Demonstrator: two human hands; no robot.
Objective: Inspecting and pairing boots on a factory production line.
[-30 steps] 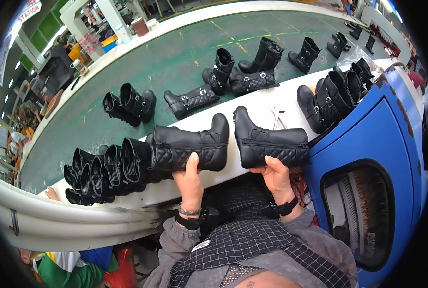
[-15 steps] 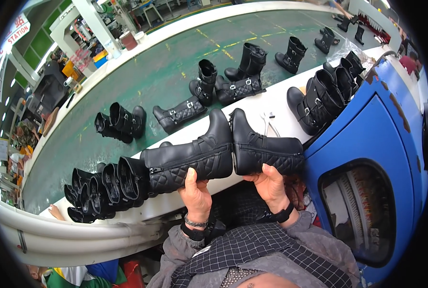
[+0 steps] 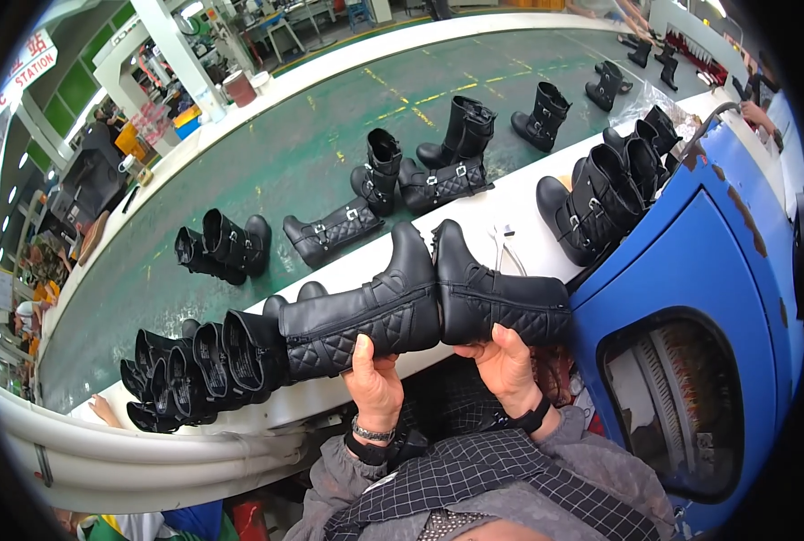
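A pair of black boots with quilted shafts and side zips lies on its side above the white bench, held with the heels together. The left boot [image 3: 357,311] points its shaft to the left; my left hand [image 3: 375,383] grips it from below, thumb over the quilted side. Around the heel and lower shaft of the right boot [image 3: 503,302], whose shaft points right, my right hand [image 3: 504,365] is closed, thumb up. The fingers of both hands are partly hidden beneath the boots. Just behind the right boot, light-handled pliers [image 3: 510,250] rest on the bench.
Several upright black boots [image 3: 244,352] crowd the bench at left, and more boots [image 3: 597,194] stand at right. Beyond the white bench [image 3: 542,250], a green conveyor belt [image 3: 271,153] carries spaced boots. A blue machine [image 3: 690,261] borders my right side; thick white pipes [image 3: 167,455] run at lower left.
Everything in view sits slightly lower. Boots on the green belt have shifted a little left relative to the bench. Both hands keep their hold on the boots.
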